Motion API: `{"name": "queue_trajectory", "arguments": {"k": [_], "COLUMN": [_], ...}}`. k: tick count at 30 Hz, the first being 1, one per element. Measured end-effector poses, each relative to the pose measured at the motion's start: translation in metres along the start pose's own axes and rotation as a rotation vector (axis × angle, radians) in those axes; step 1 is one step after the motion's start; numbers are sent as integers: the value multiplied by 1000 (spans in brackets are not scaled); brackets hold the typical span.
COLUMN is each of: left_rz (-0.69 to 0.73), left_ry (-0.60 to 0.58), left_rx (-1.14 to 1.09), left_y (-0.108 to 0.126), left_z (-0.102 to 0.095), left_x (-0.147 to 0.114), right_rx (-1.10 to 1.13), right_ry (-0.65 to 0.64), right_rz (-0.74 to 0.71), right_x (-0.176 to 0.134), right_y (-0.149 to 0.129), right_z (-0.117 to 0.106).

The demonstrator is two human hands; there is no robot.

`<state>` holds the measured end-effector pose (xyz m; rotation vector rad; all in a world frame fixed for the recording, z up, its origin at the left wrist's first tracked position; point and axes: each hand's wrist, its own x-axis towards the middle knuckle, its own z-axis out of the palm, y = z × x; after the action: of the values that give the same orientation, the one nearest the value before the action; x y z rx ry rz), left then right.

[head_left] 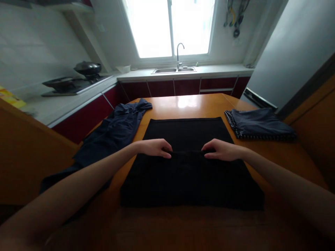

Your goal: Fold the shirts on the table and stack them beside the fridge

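A black cloth garment [191,181] lies spread on the wooden table in front of me, with a raised fold running across its middle. My left hand [157,147] pinches that fold on its left part, thumb below and fingers above. On the right part of the same fold, my right hand [221,150] pinches the cloth in a like way. Both hands are level, with a stretch of fold between them. The garment's exact kind cannot be told from its dark, flat shape.
Crumpled navy clothing [112,130] hangs over the table's left side. A folded grey-blue cloth stack with checked edges [261,122] sits at the right of the wooden table [167,104]. Beyond are a sink [172,70], a stove with pans [87,68] and a fridge [293,45].
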<state>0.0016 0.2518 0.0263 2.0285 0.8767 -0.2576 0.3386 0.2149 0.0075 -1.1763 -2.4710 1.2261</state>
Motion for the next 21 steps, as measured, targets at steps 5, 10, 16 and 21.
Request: {"name": "queue_trajectory", "arguments": {"k": [5, 10, 16, 21], "left_rz": [48, -29, 96, 57], "left_ry": [168, 444, 593, 669], "left_rx": [174, 564, 717, 719], "left_y": [0, 18, 44, 25], "left_z": [-8, 18, 106, 133], "left_x": [-3, 0, 20, 14], "right_rx": [-15, -369, -582, -587], "right_ry": [64, 270, 471, 440], "right_rz": [-5, 75, -103, -28], "right_x": [9, 16, 1, -14], "right_y": [3, -2, -39, -22], "right_z": [-12, 4, 80, 116]}}
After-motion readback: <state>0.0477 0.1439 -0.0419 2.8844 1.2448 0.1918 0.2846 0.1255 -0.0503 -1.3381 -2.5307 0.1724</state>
